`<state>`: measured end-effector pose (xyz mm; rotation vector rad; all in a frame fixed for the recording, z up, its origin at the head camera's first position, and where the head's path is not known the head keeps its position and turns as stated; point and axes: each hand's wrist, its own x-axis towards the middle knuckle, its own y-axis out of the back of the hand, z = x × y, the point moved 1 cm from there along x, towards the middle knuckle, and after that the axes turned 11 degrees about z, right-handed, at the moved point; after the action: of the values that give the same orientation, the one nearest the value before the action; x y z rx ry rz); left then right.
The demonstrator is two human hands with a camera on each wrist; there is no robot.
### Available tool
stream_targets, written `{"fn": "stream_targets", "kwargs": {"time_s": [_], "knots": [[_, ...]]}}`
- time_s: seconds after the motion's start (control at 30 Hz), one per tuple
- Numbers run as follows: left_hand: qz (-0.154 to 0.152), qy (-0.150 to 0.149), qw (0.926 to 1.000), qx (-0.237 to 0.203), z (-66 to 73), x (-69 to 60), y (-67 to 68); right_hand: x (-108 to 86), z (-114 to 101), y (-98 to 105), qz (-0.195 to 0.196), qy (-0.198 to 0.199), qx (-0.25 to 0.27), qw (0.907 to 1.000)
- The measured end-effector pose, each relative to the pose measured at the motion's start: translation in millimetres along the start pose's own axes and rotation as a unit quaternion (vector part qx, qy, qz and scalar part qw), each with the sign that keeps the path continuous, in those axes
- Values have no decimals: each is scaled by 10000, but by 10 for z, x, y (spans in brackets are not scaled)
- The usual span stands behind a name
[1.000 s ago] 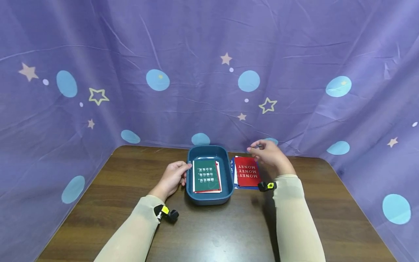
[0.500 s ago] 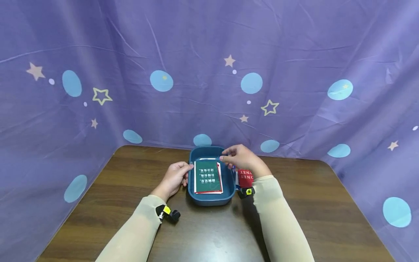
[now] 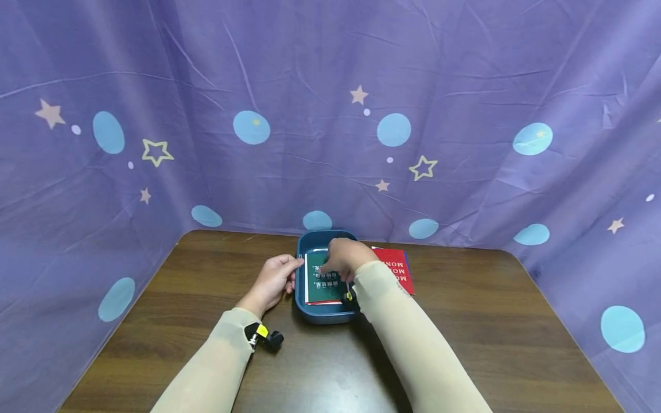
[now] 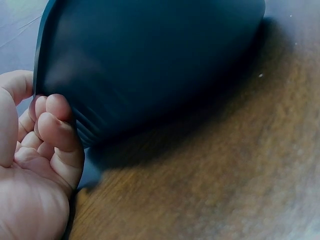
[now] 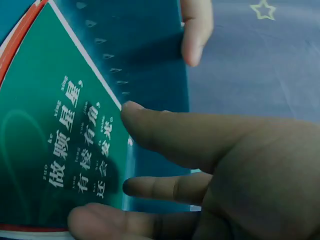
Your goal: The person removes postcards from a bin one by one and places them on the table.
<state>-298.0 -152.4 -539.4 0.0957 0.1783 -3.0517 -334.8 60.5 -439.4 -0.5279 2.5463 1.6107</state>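
Note:
My left hand point(image 3: 271, 282) pinches the left rim of a blue tray point(image 3: 327, 318), thumb on top and the other fingers curled against the outer wall point(image 4: 150, 60). A green card point(image 3: 317, 291) with white Chinese writing lies in the tray, on top of red and white cards. My right hand point(image 3: 348, 256) is over this card, its fingers spread. In the right wrist view the thumb and fingertips reach the edge and face of the green card point(image 5: 30, 150), with no card pinched between them; whether every fingertip touches is unclear.
Right of the tray lies a pile of cards with a red MONEY card point(image 3: 395, 265) on top, partly hidden by my right sleeve point(image 3: 408, 321). The wooden table point(image 3: 516, 344) meets a purple curtain point(image 3: 465, 189) at its back edge.
My right hand has moved left from above the red card pile, across the tray's right rim, and down over the green card. The left hand keeps its hold on the tray.

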Motion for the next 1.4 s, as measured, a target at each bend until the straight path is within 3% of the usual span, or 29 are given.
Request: {"fn": "stream_targets", "kwargs": {"time_s": [0.27, 0.4, 0.8, 1.17, 1.4], "knots": [[18, 41, 10000, 1, -1, 9, 13, 64, -57, -102, 237, -232, -709, 9969], [15, 19, 10000, 0, -9, 7, 14, 82, -68, -119, 276, -301, -791, 9960], [10, -9, 10000, -9, -12, 8, 5, 21, 28, -20, 706, -22, -141, 9974], [58, 13, 10000, 26, 9, 4, 9, -130, 113, 178, 1314, -33, 508, 9900], [19, 16, 10000, 75, -13, 22, 6, -244, 243, 285, 1399, 78, 927, 9858]]}}
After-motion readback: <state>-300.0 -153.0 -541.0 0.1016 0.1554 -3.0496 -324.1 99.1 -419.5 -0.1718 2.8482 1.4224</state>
